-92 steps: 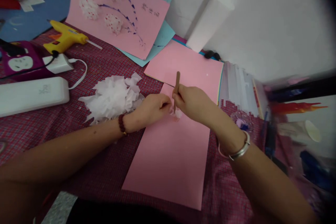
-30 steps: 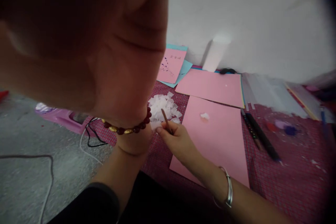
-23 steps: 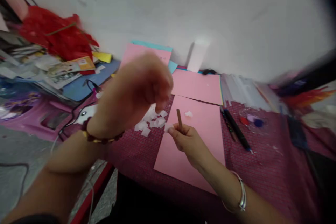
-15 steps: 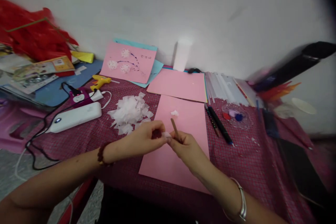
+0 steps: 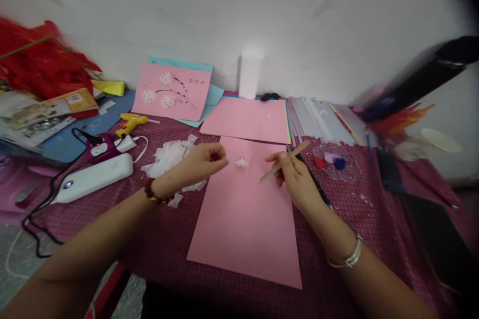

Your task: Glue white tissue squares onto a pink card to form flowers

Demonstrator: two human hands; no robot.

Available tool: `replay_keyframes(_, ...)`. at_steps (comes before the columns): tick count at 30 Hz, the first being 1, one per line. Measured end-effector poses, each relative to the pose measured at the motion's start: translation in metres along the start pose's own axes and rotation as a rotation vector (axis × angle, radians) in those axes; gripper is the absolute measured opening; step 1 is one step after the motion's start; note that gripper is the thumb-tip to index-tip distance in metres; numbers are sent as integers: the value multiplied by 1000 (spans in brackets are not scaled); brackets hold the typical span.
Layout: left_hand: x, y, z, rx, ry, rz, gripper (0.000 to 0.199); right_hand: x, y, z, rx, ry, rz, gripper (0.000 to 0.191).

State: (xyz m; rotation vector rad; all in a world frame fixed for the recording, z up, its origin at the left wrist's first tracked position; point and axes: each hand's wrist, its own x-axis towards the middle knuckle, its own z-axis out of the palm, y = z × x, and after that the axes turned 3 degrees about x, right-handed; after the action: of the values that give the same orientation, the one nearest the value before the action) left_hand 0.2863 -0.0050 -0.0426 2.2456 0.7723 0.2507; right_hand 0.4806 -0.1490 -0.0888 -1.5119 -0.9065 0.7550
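The hands, touching half a second ago, have parted: the right hand's (image 5: 297,178) grip is clamped on the wooden stick (image 5: 300,149) right of centre, the left hand's (image 5: 202,162) I cannot tell, leaving the white tuft (image 5: 240,163) uncovered mid-frame on the pink sheet (image 5: 245,232).

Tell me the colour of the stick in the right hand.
The stick is light brown, clearest in the head view.

1. Centre, near: a paper sheet (image 5: 245,239), a paper tuft (image 5: 241,163) on its far half.
2. Left of the sheet: a pile of paper squares (image 5: 164,155); beyond, far left, a glue gun (image 5: 130,123).
3. Behind the sheet: a paper stack (image 5: 247,119).
4. Right: a marker (image 5: 317,182), then a dish (image 5: 337,175).
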Motion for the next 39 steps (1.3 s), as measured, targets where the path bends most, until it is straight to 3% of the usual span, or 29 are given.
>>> replay_keyframes(7,6,-10,19,193,-52,14,16,20,20,12,-70,17,-92,29)
replay_keyframes(11,3,-8,19,236,-76,-9,16,22,22,13,-128,50,-115,29)
replay_keyframes(21,4,-8,20,281,-76,-2,15,25,23,18,91,42,-49,26)
replay_keyframes(30,4,-6,21,283,-82,-3,16,25,20,20,67,11,-33,22)
replay_keyframes(36,9,7,23,268,-32,147,16,27,21,20,76,-6,-38,22)
replay_keyframes(39,19,14,29,318,-56,141,18,27,21,19,117,9,-44,21)
